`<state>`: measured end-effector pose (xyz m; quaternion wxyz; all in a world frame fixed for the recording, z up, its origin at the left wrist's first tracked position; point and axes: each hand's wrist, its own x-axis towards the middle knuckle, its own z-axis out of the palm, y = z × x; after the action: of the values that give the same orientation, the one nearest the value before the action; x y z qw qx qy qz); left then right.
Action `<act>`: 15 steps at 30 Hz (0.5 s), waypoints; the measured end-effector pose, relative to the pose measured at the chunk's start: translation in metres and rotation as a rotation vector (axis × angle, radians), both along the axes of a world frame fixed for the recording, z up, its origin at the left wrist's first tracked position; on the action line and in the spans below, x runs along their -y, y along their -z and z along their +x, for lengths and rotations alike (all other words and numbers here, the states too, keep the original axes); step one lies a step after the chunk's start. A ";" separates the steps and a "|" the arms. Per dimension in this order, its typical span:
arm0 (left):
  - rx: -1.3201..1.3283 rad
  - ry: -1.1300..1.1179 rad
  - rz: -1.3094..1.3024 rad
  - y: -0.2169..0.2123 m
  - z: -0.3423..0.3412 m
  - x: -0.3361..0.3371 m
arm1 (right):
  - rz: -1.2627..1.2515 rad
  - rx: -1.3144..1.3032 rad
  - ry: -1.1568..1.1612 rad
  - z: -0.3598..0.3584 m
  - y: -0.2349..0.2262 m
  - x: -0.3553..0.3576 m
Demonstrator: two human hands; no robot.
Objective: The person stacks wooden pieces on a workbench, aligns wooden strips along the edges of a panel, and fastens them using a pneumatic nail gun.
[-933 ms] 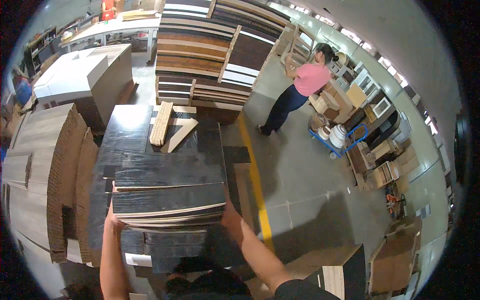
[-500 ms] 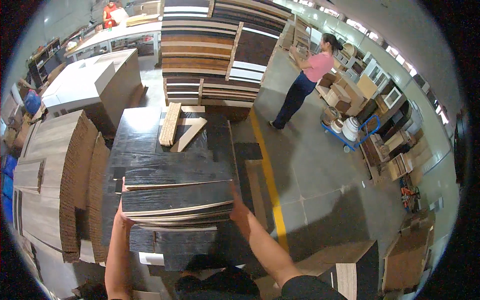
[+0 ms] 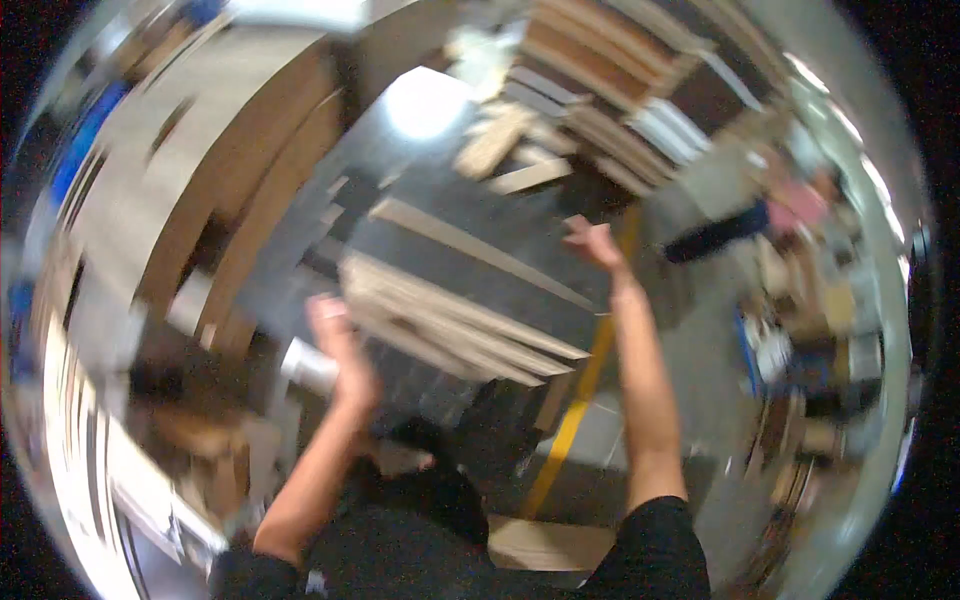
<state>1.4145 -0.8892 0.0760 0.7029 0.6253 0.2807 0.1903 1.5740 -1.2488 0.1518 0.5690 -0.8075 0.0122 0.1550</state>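
Observation:
Motion blurs the view. Several dark boards with pale edges (image 3: 450,315) lie fanned in a loose, slanting pile on a large black panel (image 3: 400,165). Another dark board shows its pale edge (image 3: 480,250) just beyond them. My left hand (image 3: 338,335) is close to the left end of the pile; its fingers are smeared, and contact cannot be made out. My right hand (image 3: 597,245) is raised past the right end of the boards, fingers apart and holding nothing.
Pale wood pieces (image 3: 497,143) sit at the panel's far end. Stacked brown panels (image 3: 240,170) stand to the left, a rack of boards (image 3: 610,60) beyond. A yellow floor line (image 3: 555,455) runs along the right. A person in pink (image 3: 800,205) is at the far right.
My right hand has come off the boards' right end and lifted away. My left hand sits lower, near their left end. The boards look more spread, and the whole view has turned.

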 end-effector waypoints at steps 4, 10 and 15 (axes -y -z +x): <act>-0.119 0.172 -0.547 -0.021 -0.035 0.112 | 0.167 -0.131 -0.391 0.058 0.028 0.026; -0.055 0.041 -0.581 -0.047 -0.023 0.126 | -0.025 0.087 -0.085 0.058 -0.005 -0.017; 0.021 0.076 -0.614 -0.037 -0.044 0.113 | -0.062 0.128 -0.445 0.058 0.003 -0.062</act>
<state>1.3708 -1.0019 0.1132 0.8684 0.3917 0.2942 0.0764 1.6316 -1.1870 0.1488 0.4955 -0.8155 -0.1973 0.2249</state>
